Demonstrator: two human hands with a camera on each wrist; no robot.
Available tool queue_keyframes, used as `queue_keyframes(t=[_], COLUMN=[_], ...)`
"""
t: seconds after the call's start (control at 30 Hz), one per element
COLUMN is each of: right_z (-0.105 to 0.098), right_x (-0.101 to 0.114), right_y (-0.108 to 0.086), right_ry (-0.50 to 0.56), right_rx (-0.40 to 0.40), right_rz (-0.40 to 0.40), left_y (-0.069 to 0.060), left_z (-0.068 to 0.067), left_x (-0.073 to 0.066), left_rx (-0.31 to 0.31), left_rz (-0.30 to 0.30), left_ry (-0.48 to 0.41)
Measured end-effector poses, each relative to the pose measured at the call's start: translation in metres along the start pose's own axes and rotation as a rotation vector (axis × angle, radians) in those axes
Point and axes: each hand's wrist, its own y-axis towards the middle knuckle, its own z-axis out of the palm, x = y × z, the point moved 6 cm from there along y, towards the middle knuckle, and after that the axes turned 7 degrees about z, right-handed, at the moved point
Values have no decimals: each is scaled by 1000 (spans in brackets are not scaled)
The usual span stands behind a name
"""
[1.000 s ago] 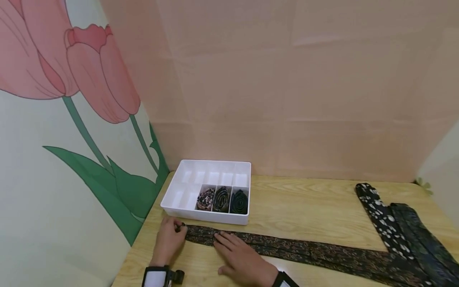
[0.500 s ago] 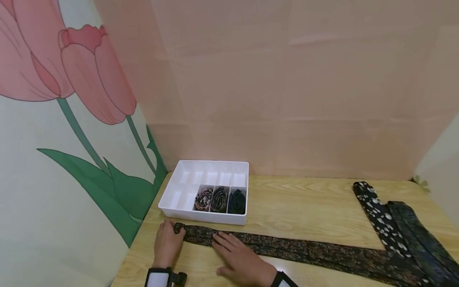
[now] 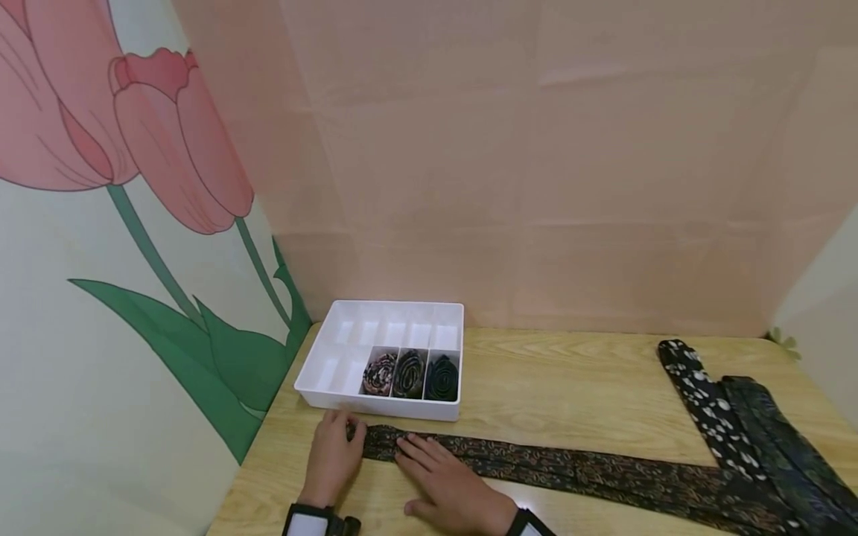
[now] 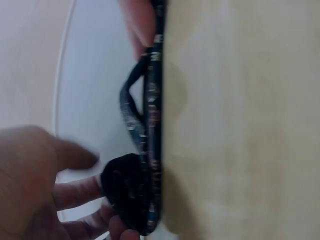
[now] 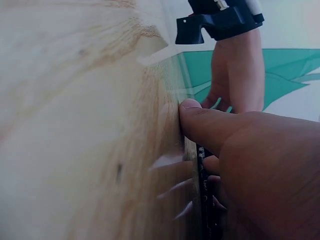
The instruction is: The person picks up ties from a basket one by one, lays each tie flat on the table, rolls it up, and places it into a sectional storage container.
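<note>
A dark necktie (image 3: 570, 467) with a small brownish pattern lies stretched along the table. At its left end is a short roll (image 4: 125, 190), held by the curled fingers of my left hand (image 3: 333, 455); in the left wrist view the thumb is blurred and slightly off the roll. A small loop of fabric bulges up just beyond the roll there. My right hand (image 3: 450, 484) rests flat on the necktie, fingers extended, a little right of the roll. From the right wrist, its thumb (image 5: 210, 122) shows beside the tie's edge.
Behind the hands stands a white divided tray (image 3: 395, 406); three rolled neckties (image 3: 409, 374) sit in its front right compartments. To the right lie a black necktie with white spots (image 3: 712, 409) and a dark greenish one (image 3: 780, 435), overlapping the long tie's end. A wall borders the table's left.
My left hand has moved right along the table, taking the rolled end with it, so less necktie shows between the hands. The right hand stays in place.
</note>
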Motion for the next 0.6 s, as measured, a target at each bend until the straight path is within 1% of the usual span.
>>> queue_keyframes(t=[0.07,0.1,0.23,0.27,0.33,0.4,0.47,0.6], right_z=[0,0,1,0,0,-1,-1,-1], right_x=[1,1,1,1,1,1,2,2], right_y=[0,0,-1,-1,-1,-1,-1,-1], right_ry=[-1,0,3,3,-4,-13,-26,-24], right_rx=[-3,-4,-1,-1,-6,-14,-25,-29], right_rz=[-5,-6,-1,1,3,3,-2,-7], left_y=[-1,-1,-3,-3,-2,-1,0,-1], left_z=[-2,-3,-2,-1,3,7,11,18], left_x=[0,0,4,4,3,-2,-8,-21], left_rx=[-10,-12,35,51,68,68,67,70], left_rz=[-4,-17,-99,-113,-113,-84,-31,106], left_ry=[4,4,14,11,-4,-35,-62,-56])
